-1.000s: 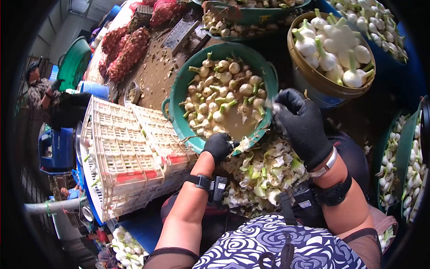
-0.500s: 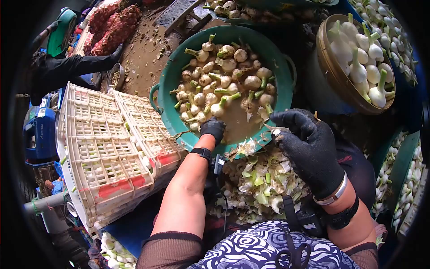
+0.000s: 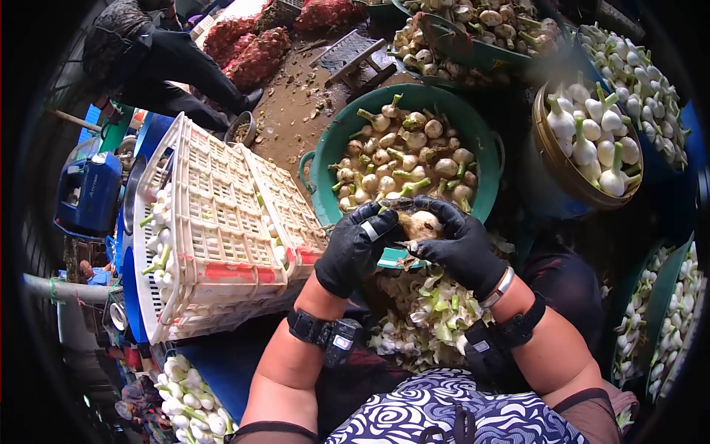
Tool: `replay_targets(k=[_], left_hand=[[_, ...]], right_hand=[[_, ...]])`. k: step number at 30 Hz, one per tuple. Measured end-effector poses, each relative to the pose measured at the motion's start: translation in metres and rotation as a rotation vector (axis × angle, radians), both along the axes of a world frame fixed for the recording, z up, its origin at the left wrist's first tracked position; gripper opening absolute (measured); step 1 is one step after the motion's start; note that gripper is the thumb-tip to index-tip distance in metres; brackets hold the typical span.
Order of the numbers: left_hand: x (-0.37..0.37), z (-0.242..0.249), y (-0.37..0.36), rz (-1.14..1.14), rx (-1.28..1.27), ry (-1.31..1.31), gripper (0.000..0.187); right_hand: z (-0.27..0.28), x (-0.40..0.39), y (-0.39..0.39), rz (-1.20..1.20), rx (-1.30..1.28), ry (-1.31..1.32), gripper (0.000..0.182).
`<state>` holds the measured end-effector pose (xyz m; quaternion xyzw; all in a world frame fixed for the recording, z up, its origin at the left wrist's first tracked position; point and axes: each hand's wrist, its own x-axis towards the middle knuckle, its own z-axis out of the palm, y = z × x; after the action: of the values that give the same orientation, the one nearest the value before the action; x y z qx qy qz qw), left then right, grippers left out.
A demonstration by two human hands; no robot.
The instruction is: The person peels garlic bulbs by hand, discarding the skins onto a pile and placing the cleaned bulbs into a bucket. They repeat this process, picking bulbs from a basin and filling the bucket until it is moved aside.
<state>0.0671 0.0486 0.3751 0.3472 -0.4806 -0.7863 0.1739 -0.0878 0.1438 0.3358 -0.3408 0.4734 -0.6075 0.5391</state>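
Between my two black-gloved hands, over the near rim of the green tub (image 3: 489,196), is a dirty-skinned garlic bulb (image 3: 424,225). My left hand (image 3: 353,248) is closed at its stem end, on the left. My right hand (image 3: 467,248) wraps round the bulb from the right. A small thin piece shows between the hands below the bulb; I cannot make out whether it is peel or a blade. In the tub, several unpeeled garlic bulbs (image 3: 403,159) with cut green stems lie in murky water. Under my hands is a heap of peelings (image 3: 436,303).
White plastic crates (image 3: 214,200) of garlic stand at the left. A bucket (image 3: 547,159) of clean white bulbs is at the right, with more tubs of garlic behind and beside it. Across the muddy floor (image 3: 303,81), another person (image 3: 159,66) stands near red mesh sacks (image 3: 255,55).
My left hand has come up out of the tub and met my right hand, and a garlic bulb is now between them. The view has shifted, so the tub sits further right.
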Motion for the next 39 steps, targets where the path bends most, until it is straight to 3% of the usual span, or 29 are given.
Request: replay_targets(k=[2,3,6,8,10,11,21,24,26,27,29,32,34,35,36,38,39], left_hand=[[-0.003,0.004,0.015,0.169,0.015,0.147,0.014],[-0.005,0.005,0.021,0.180,0.013,0.124,0.015],[-0.008,-0.012,0.023,0.236,-0.167,0.033,0.016],[-0.007,-0.013,0.022,0.208,-0.200,-0.012,0.015],[-0.008,-0.014,0.020,0.162,-0.288,-0.070,0.016],[-0.004,-0.017,0.019,0.171,-0.269,-0.067,0.019],[-0.018,-0.002,0.025,0.203,-0.111,0.077,0.020],[-0.013,-0.002,0.021,0.125,-0.120,-0.012,0.017],[-0.007,-0.012,0.018,0.085,-0.306,-0.114,0.017],[-0.005,-0.022,0.014,0.085,-0.302,-0.116,0.017],[0.000,-0.040,0.007,0.091,-1.017,-0.133,0.017],[-0.012,-0.020,0.018,0.089,-1.241,-0.082,0.019],[-0.013,-0.015,0.022,0.004,-1.102,0.026,0.018],[-0.009,-0.020,0.022,-0.022,-0.779,0.032,0.020],[-0.005,-0.023,0.022,-0.046,-0.457,0.036,0.023],[-0.007,-0.024,0.025,0.099,-0.256,0.132,0.034],[-0.004,-0.028,0.021,0.099,-0.298,0.194,0.038]], right_hand=[[0.003,-0.001,0.004,-0.054,-0.135,0.244,0.064],[0.008,-0.005,0.005,-0.091,-0.236,0.526,0.063],[0.019,-0.006,0.009,-0.124,-0.282,0.732,0.063],[0.010,-0.005,0.011,-0.115,-0.270,0.640,0.060],[0.004,-0.004,0.010,-0.100,-0.045,0.012,0.055],[-0.002,-0.007,0.009,-0.071,-0.051,-0.091,0.055],[0.011,-0.013,0.012,-0.016,-0.080,-0.211,0.057],[0.015,-0.011,0.014,-0.031,-0.064,-0.241,0.045],[0.028,-0.016,0.016,0.050,0.114,-0.111,0.037],[0.018,-0.014,0.015,0.109,0.074,-0.209,0.037],[0.017,-0.019,0.018,0.246,0.203,-0.350,0.037],[0.037,-0.025,0.021,0.441,0.350,-0.583,0.039],[0.046,-0.024,0.023,0.461,0.335,-0.408,0.037],[0.044,-0.024,0.022,0.545,0.423,-0.586,0.037],[0.042,-0.022,0.021,0.548,0.422,-0.586,0.037],[0.038,-0.020,0.020,0.309,0.314,-0.480,0.035],[0.034,-0.028,0.017,0.361,0.239,-0.441,0.033]])
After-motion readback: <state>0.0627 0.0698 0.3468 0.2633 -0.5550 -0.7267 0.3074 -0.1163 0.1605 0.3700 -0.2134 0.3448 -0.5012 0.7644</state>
